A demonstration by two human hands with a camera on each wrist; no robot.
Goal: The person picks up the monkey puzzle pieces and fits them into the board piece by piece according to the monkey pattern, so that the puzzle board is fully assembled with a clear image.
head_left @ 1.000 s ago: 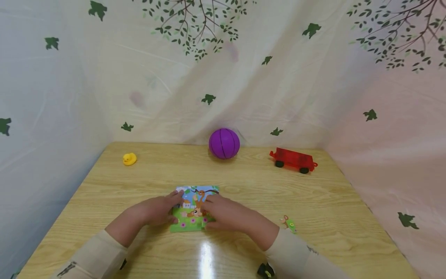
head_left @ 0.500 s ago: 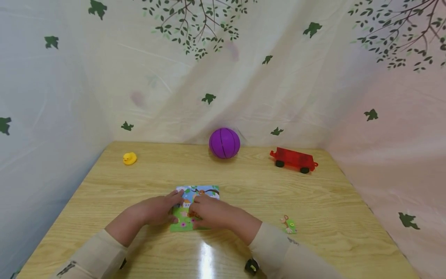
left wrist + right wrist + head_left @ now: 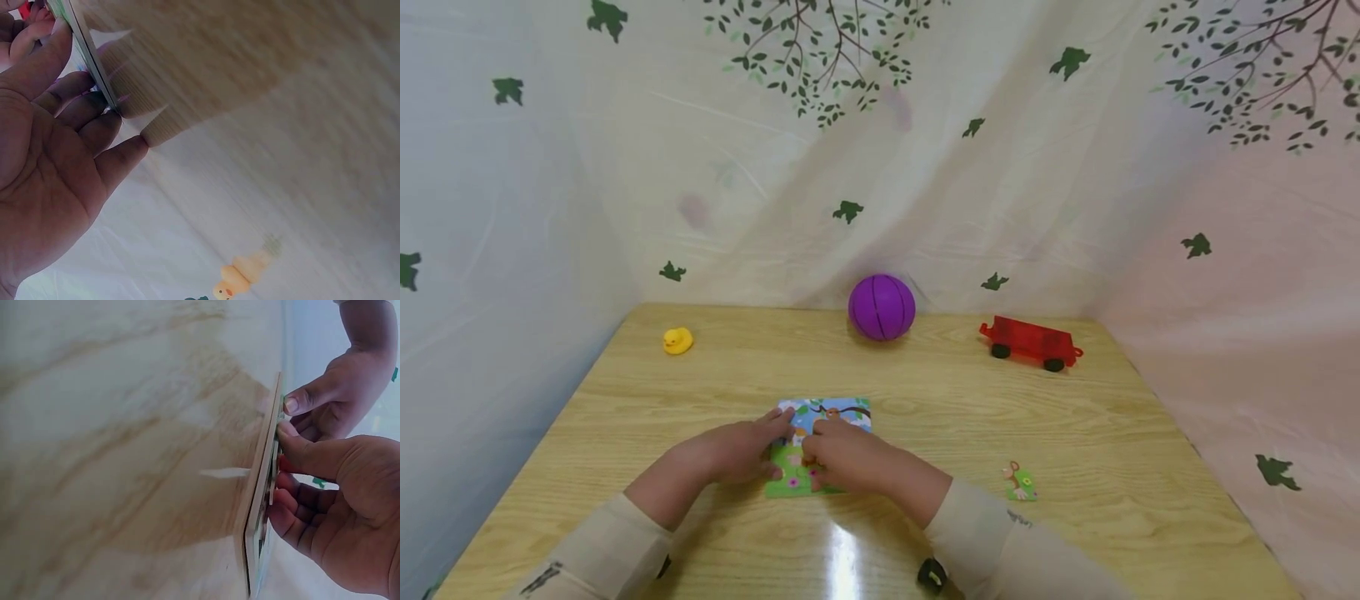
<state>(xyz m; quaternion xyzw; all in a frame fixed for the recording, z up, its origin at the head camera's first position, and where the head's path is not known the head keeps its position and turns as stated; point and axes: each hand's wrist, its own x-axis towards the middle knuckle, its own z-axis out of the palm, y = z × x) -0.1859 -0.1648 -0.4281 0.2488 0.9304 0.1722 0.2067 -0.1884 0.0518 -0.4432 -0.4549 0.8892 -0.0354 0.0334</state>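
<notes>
A jigsaw puzzle [image 3: 792,483] with a monkey picture lies flat on the wooden table. My left hand [image 3: 741,452] rests along its left edge, thumb and fingers spread. Seen from the left wrist, the left fingertips [image 3: 145,140] touch the board's edge and the tabletop. My right hand [image 3: 850,457] is over the middle of the puzzle and pinches a puzzle piece [image 3: 273,472], which stands slightly proud of the board in the right wrist view. The hand hides most of that piece. A loose puzzle piece [image 3: 1020,483] with a monkey's limb on it lies to the right.
Along the back of the table [image 3: 1075,433] stand a yellow rubber duck [image 3: 677,341], a purple ball [image 3: 882,307] and a red toy wagon [image 3: 1032,342]. Behind them hangs a pale curtain [image 3: 760,183] printed with leaves.
My right hand has moved left across the puzzle, from its right part to the middle, uncovering the loose piece more fully. The left hand has stayed in place.
</notes>
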